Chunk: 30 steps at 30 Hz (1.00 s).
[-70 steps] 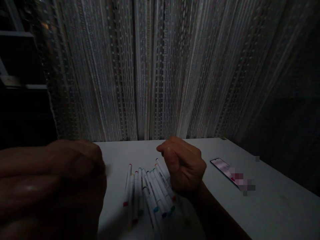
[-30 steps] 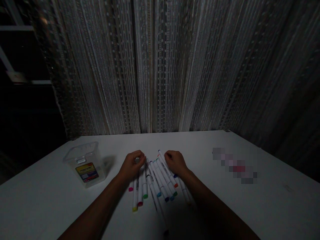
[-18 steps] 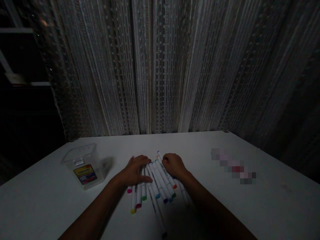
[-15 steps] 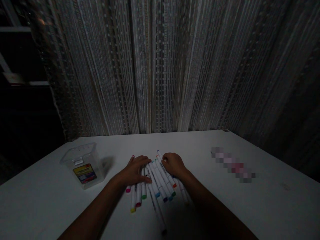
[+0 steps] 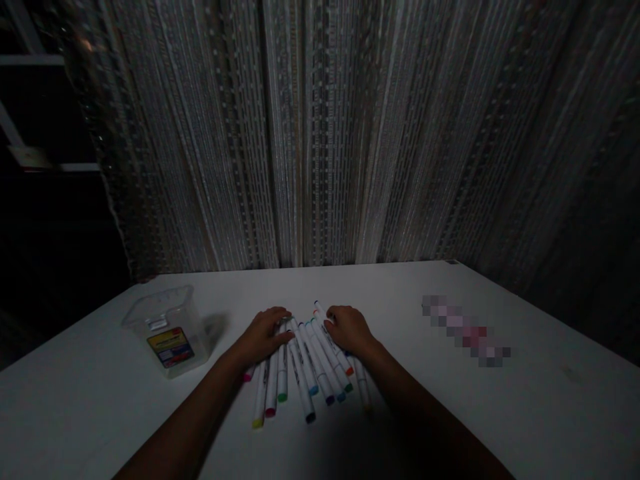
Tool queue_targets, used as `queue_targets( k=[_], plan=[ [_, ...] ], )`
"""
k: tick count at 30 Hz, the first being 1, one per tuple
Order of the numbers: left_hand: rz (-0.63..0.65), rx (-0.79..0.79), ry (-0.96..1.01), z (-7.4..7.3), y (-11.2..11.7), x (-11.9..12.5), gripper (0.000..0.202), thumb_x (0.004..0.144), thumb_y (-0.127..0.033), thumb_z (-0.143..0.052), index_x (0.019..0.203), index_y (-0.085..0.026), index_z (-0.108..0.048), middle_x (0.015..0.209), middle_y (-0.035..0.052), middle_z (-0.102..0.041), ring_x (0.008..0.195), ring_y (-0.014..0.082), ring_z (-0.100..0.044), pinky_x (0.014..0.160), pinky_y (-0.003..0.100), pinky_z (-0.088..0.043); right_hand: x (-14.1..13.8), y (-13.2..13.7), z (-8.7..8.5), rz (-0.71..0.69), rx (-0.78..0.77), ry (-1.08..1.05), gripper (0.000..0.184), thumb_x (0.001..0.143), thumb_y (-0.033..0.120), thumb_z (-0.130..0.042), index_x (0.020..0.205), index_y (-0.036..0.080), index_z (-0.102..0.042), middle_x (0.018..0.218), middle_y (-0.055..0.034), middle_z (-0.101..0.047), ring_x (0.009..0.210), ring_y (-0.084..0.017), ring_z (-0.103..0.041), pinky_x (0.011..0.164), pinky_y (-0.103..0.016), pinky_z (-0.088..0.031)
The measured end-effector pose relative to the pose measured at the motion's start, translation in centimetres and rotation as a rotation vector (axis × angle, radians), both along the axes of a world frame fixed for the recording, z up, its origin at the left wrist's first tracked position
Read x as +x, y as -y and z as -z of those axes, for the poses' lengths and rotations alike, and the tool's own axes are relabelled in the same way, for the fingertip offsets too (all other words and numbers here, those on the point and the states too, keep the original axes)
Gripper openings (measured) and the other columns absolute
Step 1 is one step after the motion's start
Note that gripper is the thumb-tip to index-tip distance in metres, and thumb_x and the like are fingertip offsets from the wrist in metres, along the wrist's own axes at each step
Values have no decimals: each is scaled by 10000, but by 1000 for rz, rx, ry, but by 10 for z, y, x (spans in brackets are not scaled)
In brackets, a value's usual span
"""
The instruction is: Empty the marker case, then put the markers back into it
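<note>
Markers (image 5: 315, 367) fan across the white table (image 5: 525, 413), left hand (image 5: 263, 337) draped over them with fingers close together, right hand (image 5: 350, 331) on top with fingers curled!

Bare left forearm (image 5: 185, 417); bare right forearm (image 5: 417, 400)

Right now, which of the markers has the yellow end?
The white marker just below the left hand, second from the left in that group. Its end nearest you is yellow, while its neighbours end in pink on the left and red on the right.
</note>
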<state>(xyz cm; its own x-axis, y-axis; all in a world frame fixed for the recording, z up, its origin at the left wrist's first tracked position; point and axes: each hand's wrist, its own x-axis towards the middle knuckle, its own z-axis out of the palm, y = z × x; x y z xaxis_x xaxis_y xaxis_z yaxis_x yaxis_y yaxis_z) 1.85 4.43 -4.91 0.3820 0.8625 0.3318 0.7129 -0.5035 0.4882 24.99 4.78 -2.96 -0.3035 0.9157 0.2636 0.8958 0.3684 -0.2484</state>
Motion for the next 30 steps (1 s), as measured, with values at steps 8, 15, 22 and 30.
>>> queue_targets(
  k=[8, 15, 22, 30],
  plan=[
    [-21, -37, 37, 7, -3, -2, 482, 743, -498, -545, 1091, -165, -559, 1108, 110, -579, 1050, 248, -522, 942, 390, -391, 1, 5, -3, -69, 12, 23, 329, 827, 351, -451, 1059, 199, -628, 1004, -78, -667, 932, -203, -594, 785, -296, -387],
    [-121, -24, -33, 7, -5, -6, 544, 733, -537, -533, 1136, -172, -546, 1159, 122, -571, 1103, 291, -496, 949, 428, -379, 1, 4, -1, -55, -18, 70, 319, 819, 344, -467, 1050, 200, -632, 1006, -81, -666, 936, -204, -598, 789, -297, -392],
    [-68, 24, -41, 8, -3, -5, 541, 742, -546, -522, 1119, -159, -556, 1167, 130, -559, 1123, 276, -482, 958, 401, -385, 1, 5, -1, -38, -5, 67, 316, 817, 346, -471, 1037, 190, -636, 969, -91, -675, 912, -211, -607, 772, -295, -395],
    [-99, 56, 118, 16, -7, 6, 459, 714, -488, -574, 1032, -158, -595, 1103, 120, -590, 1078, 264, -517, 959, 427, -387, 0, 4, -2, -49, -6, 88, 320, 816, 342, -455, 1029, 184, -634, 966, -101, -673, 901, -223, -608, 758, -306, -397]
  ],
)
